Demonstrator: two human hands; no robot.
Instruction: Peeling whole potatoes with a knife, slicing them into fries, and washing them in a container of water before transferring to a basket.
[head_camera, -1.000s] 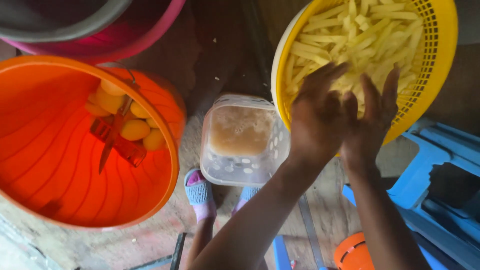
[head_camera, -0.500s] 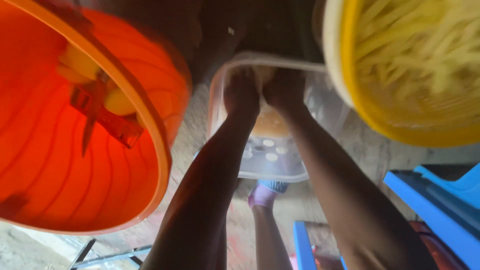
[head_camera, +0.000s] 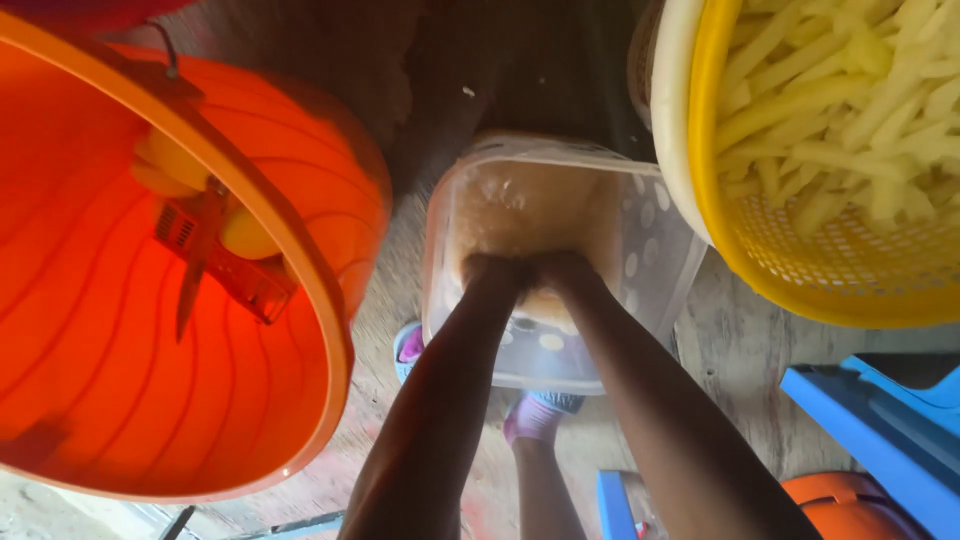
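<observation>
I had both hands down inside the clear plastic tub (head_camera: 640, 250) on the floor between my feet, my left hand (head_camera: 492, 272) and right hand (head_camera: 560, 268) pressed side by side into the cloudy brownish water, which hid my fingers so I could not tell whether they were spread or curled. The tub sat close so I could reach the yellow basket (head_camera: 800, 270) of cut potato strips (head_camera: 830, 120) at my right and the orange bucket (head_camera: 300, 330), holding peeled potatoes (head_camera: 245, 232) and a red peeler (head_camera: 215, 262), at my left.
</observation>
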